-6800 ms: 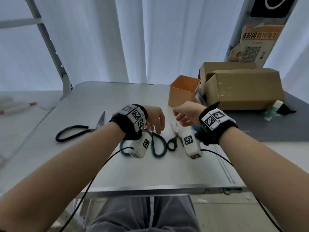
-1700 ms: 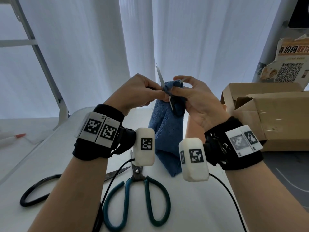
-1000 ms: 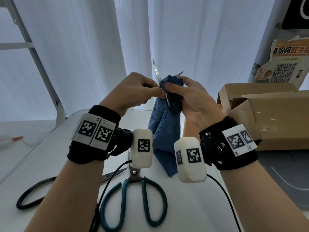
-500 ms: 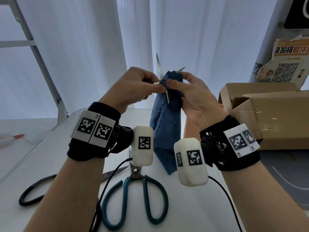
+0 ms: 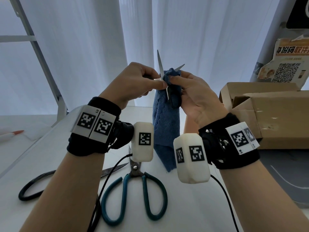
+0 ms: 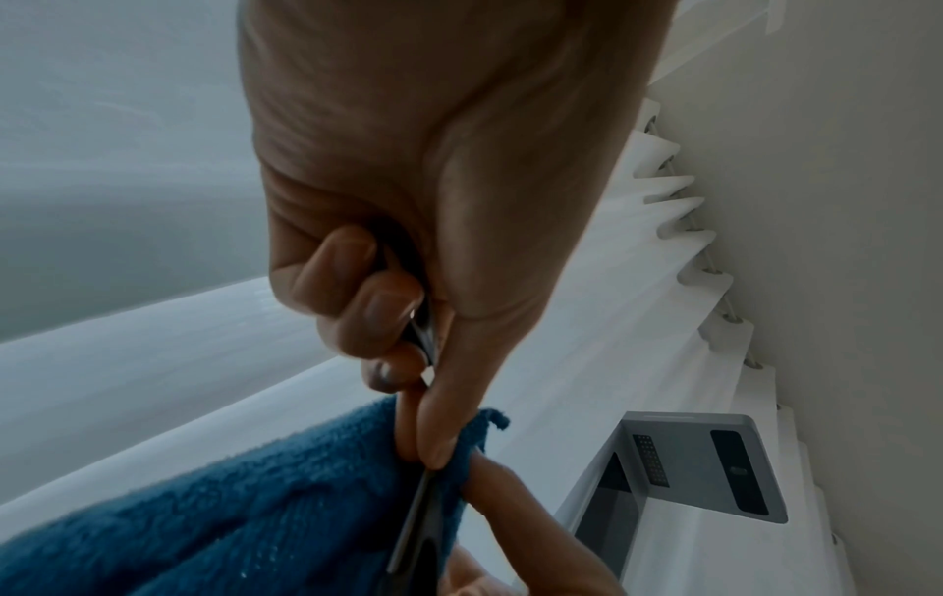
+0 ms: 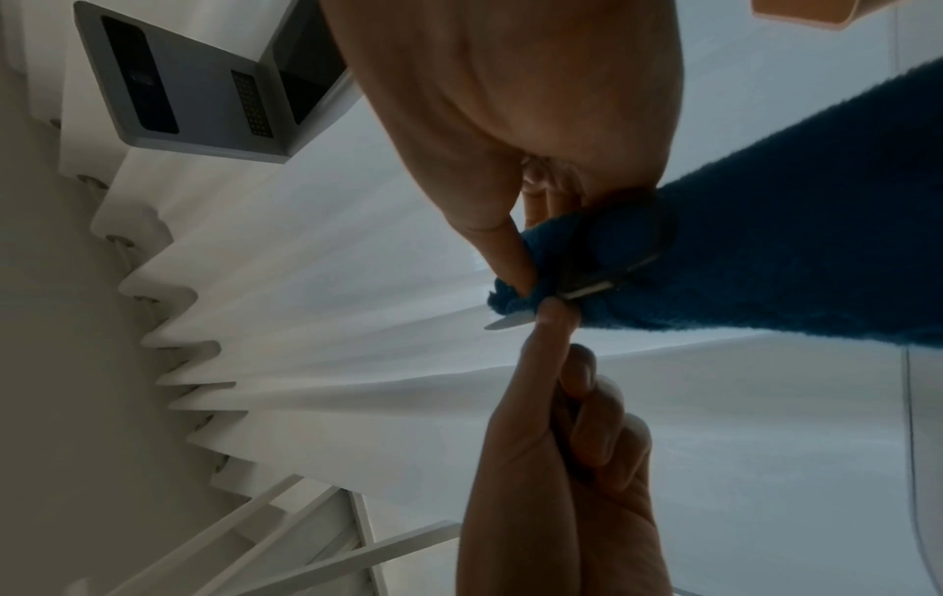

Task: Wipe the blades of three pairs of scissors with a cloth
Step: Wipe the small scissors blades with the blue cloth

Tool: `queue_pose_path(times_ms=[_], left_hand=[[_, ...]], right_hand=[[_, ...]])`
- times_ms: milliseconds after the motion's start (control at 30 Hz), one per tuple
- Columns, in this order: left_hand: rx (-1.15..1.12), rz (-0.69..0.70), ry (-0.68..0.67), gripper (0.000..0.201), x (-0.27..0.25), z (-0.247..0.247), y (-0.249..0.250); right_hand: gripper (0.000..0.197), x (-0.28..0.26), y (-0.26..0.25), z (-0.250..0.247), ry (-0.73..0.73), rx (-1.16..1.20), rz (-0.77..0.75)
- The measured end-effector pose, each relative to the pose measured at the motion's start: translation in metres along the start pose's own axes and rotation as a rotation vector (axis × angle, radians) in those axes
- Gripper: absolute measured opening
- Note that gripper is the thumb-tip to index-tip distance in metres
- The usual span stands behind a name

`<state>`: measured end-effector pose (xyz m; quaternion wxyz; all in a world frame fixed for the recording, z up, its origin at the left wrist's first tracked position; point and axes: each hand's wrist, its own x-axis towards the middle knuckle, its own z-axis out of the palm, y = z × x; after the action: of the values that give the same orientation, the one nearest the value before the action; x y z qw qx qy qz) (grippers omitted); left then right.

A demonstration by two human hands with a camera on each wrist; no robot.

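Head view: the left hand [image 5: 133, 81] is curled around a small pair of scissors [image 5: 161, 67], pinching it near the pivot, blades spread and pointing to 12 and 2 o'clock. The right hand [image 5: 197, 96] pinches a blue cloth [image 5: 165, 124] around the 2 o'clock blade; the cloth hangs toward 6 o'clock. On the surface [image 5: 192, 206] lie teal scissors [image 5: 135, 195] at 6 o'clock and black scissors [image 5: 38, 185] at 8 o'clock. A cardboard box [image 5: 270, 118] sits at 3 o'clock, flaps open; its contents cannot be seen.

Left wrist view: fingers [image 6: 357, 290] curl on the scissors' handle, thumb against cloth.

Right wrist view: thumb and finger squeeze cloth over the blade.
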<state>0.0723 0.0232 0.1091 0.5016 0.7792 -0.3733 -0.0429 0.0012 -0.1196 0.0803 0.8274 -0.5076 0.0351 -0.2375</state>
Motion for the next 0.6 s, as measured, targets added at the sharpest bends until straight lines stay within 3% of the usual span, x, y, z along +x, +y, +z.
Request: queue_pose_path(times_ms=[200,600], left_hand=[[0.012,-0.011,0.003,0.014,-0.0027,0.0013,0.0029],[0.029,-0.007,-0.029,0.015,-0.0050,-0.0015,0.0039]], right_hand=[[0.045,-0.0014,0.0021,0.0018,0.063,0.048,0.006],[0.040,-0.0066,0.0006,-0.0019,0.041,0.033,0.002]])
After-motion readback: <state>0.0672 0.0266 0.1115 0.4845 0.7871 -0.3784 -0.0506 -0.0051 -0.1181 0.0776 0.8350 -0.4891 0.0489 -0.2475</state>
